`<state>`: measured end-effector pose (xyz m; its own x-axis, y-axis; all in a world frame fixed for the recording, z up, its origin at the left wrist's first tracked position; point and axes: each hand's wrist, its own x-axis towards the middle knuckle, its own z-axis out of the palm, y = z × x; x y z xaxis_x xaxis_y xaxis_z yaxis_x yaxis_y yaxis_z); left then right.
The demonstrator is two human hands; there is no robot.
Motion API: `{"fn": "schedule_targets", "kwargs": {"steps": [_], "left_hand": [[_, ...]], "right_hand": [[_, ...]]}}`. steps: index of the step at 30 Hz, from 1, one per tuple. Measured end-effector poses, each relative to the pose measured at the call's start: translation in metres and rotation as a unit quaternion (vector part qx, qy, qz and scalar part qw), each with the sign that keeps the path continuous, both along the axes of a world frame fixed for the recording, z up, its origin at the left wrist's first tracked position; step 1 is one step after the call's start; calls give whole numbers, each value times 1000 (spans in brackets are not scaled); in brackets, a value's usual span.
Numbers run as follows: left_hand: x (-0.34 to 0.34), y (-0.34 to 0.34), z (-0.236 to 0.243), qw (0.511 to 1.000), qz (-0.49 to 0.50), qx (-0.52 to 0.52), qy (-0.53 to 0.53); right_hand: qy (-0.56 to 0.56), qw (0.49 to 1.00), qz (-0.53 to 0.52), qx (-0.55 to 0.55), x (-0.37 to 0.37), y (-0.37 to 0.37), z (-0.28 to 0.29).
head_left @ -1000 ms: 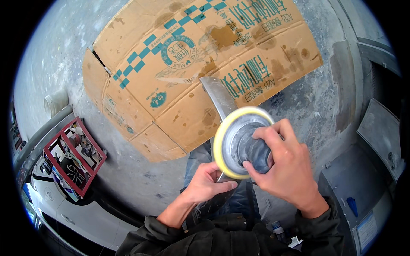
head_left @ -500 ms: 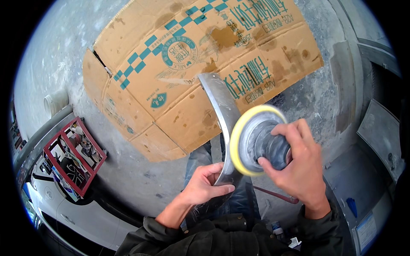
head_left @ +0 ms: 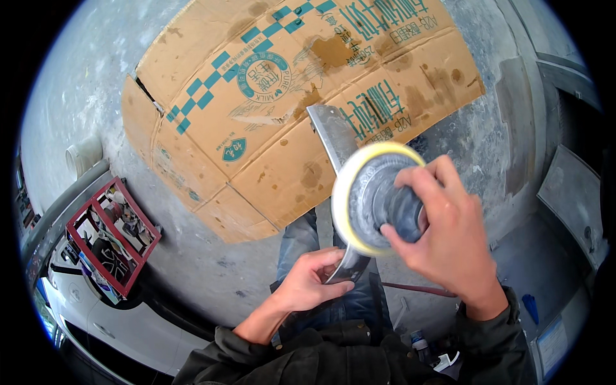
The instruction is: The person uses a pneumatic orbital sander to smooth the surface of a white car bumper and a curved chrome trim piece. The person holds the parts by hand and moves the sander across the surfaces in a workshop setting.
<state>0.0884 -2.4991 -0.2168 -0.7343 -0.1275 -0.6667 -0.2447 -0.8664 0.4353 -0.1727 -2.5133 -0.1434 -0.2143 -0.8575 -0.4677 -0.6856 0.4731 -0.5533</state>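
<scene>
Left hand (head_left: 314,280) low, thumb and fingers pinching near end of smooth, curved grey strip (head_left: 335,136); far end over stained brown cardboard (head_left: 269,183). Right hand (head_left: 446,237) raised, fingers and thumb wrapped round dusty sander (head_left: 393,202), round yellow-rimmed disc (head_left: 361,199) tilted across strip's middle; can't tell if touching.

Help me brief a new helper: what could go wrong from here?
The left hand grips the curved strip close to the yellow-rimmed disc tool; a slip might scrape that hand. No other hand steadies the strip, so pressure could twist it. A red hose near the right hand might snag.
</scene>
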Motion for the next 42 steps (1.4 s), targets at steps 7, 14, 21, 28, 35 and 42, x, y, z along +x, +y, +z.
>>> {"fn": "schedule_targets", "kwargs": {"steps": [7, 14, 21, 28, 35, 42], "left_hand": [[-2, 1, 3, 1000, -12, -4, -1], [0, 2, 3, 999, -27, -3, -17], [0, -1, 6, 1000, -4, 17, -22], [-1, -2, 7, 998, 26, 51, -24], [0, -7, 4, 999, 19, 9, -41], [0, -8, 3, 998, 35, 26, -39]], "right_hand": [[-2, 1000, 19, 0, 2, -6, 0], [-30, 999, 25, 20, 4, -7, 2], [31, 999, 19, -14, 1, -15, -10], [28, 999, 14, -41, 10, -12, -12], [-23, 999, 38, -13, 22, -6, 0], [-21, 999, 46, 2, 21, -10, -3]]}}
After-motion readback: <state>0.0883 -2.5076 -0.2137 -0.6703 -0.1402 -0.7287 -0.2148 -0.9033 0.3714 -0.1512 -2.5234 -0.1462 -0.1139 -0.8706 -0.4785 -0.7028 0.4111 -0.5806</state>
